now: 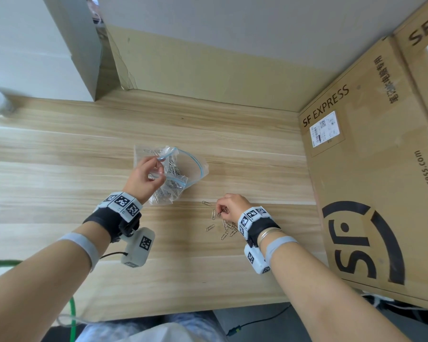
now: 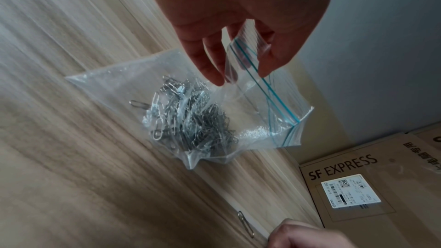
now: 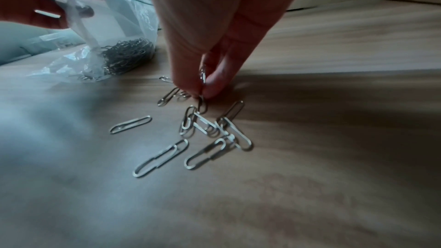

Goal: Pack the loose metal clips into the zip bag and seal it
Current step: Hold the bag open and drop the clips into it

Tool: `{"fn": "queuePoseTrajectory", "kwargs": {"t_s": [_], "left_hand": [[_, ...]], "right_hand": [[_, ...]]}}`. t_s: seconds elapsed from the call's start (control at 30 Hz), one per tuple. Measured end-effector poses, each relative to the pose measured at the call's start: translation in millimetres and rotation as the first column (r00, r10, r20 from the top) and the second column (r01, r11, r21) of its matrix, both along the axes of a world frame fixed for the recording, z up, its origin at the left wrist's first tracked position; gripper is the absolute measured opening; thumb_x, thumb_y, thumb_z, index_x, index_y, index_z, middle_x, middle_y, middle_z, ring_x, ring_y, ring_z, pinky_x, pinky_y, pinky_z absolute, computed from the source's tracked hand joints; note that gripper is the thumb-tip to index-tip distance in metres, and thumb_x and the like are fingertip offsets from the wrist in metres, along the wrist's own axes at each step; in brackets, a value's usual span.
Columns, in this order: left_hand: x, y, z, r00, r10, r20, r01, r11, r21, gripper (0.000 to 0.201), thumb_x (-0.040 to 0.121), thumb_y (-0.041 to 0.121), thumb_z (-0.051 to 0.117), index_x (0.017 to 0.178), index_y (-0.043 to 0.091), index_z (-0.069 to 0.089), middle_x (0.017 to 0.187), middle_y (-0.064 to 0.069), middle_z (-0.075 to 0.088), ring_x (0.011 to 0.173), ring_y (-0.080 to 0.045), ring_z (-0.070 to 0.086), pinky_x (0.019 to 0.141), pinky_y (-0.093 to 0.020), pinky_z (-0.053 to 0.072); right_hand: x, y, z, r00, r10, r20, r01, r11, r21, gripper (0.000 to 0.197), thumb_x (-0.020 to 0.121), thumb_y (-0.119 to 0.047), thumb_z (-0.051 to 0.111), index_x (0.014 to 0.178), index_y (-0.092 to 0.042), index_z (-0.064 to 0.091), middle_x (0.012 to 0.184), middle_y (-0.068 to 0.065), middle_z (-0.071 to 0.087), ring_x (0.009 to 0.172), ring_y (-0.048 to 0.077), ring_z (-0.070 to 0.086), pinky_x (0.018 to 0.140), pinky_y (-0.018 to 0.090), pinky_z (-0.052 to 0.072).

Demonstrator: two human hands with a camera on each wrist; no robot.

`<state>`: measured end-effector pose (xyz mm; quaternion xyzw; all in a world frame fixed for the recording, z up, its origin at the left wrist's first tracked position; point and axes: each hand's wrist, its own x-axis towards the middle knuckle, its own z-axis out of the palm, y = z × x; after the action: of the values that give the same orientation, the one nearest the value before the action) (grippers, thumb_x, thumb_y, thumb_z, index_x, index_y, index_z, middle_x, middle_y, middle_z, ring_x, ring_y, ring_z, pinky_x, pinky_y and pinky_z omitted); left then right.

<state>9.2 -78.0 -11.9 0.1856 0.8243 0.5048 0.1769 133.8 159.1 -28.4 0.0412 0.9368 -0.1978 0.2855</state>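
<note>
While the clear blue-striped zip bag (image 2: 214,105) is held open by its rim, pinched in the left hand (image 1: 146,177), silver wire paper clips (image 3: 203,131) scattered on the pale wooden table (image 1: 59,169) should be gathered several together, as the right hand (image 1: 229,204) is pinching a few.

The cardboard box (image 1: 371,169) on the right reads "SF EXPRESS", with a large "SF" logo and "sf-express.com" along its side; its white label (image 1: 324,128) is illegible

Large SF Express cardboard boxes (image 1: 371,169) are stood along the right of the wooden surface (image 1: 59,169); a white box (image 1: 35,45) is set far left.
</note>
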Motion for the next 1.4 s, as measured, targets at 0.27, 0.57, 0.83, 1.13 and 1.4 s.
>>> {"fn": "queuePoseTrajectory", "kwargs": {"t_s": [0.27,0.57,0.83,1.13,1.4], "left_hand": [[2.1,-4.4,-0.3,1.000,0.004,0.002,-0.004,1.000,0.004,0.036,0.078,-0.003,0.058,0.066,0.026,0.043,0.110,-0.004,0.049,0.094,-0.023,0.053,0.085,-0.032,0.041],[3.9,-5.5,-0.2,1.000,0.009,0.003,-0.009,1.000,0.006,0.034,0.078,-0.004,0.058,0.066,0.024,0.044,0.114,-0.007,0.048,0.094,-0.020,0.053,0.084,-0.025,0.038],[3.7,-7.2,-2.3,1.000,0.009,-0.007,-0.009,1.000,0.007,0.033,0.078,-0.004,0.057,0.066,0.023,0.043,0.107,-0.004,0.049,0.092,-0.019,0.053,0.082,-0.017,0.037],[5.8,-5.7,-2.6,1.000,0.019,-0.002,-0.019,1.000,0.024,0.033,0.078,-0.005,0.057,0.066,0.023,0.044,0.106,-0.007,0.050,0.095,-0.020,0.053,0.084,-0.019,0.037],[4.9,-4.1,-2.6,0.999,0.012,-0.036,-0.011,1.000,0.024,0.026,0.078,-0.004,0.058,0.068,0.018,0.048,0.106,-0.005,0.048,0.094,-0.020,0.051,0.083,-0.017,0.040]], "right_hand": [[5.3,-0.3,-1.0,0.995,-0.087,-0.049,0.086,0.996,-0.024,0.014,0.076,-0.004,0.059,0.083,-0.012,0.068,0.091,0.002,0.065,0.075,0.009,0.048,0.072,0.020,0.040],[-1.8,-4.7,0.9,0.992,-0.121,0.030,0.120,0.992,0.036,0.015,0.079,-0.005,0.057,0.088,-0.014,0.066,0.089,0.003,0.068,0.076,0.014,0.056,0.079,0.028,0.052],[-3.3,-9.6,2.0,0.999,-0.024,0.041,0.023,0.999,0.036,0.014,0.075,-0.001,0.055,0.083,-0.008,0.065,0.091,0.004,0.063,0.078,0.015,0.050,0.077,0.028,0.048],[-2.7,-9.2,4.5,0.999,-0.007,0.054,0.003,0.998,0.069,0.021,0.080,-0.002,0.051,0.092,-0.008,0.067,0.100,0.008,0.067,0.094,0.024,0.060,0.078,0.027,0.044],[-39.2,-12.2,57.7,0.951,-0.249,-0.186,0.226,0.964,-0.137,0.013,0.083,-0.005,0.060,0.091,-0.008,0.070,0.097,0.006,0.071,0.088,0.016,0.065,0.082,0.017,0.049]]}}
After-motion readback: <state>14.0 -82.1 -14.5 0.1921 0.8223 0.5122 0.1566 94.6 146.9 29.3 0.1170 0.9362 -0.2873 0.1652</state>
